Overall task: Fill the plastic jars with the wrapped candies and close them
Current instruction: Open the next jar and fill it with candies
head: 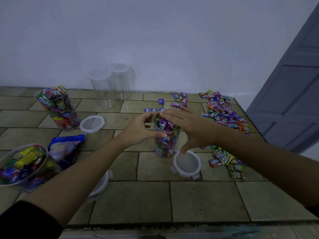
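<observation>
A clear plastic jar (166, 143) full of wrapped candies stands mid-table with no lid on. My left hand (140, 129) grips its rim and upper wall from the left. My right hand (187, 125) lies flat over the jar's mouth, fingers spread on the top candies, thumb pointing down toward a lid (187, 164) lying just right of the jar's base. Loose wrapped candies (222, 111) are heaped along the right side. Two filled, lidless jars stand at the left: one far left (57, 107), one at the near left edge (22, 167).
Two empty clear jars (110, 85) stand at the back by the wall. A second lid (92, 124) lies beside the far-left jar, a third (101, 186) under my left forearm. A blue candy bag (66, 148) lies at left. The table's right edge sits near a grey door (293, 94).
</observation>
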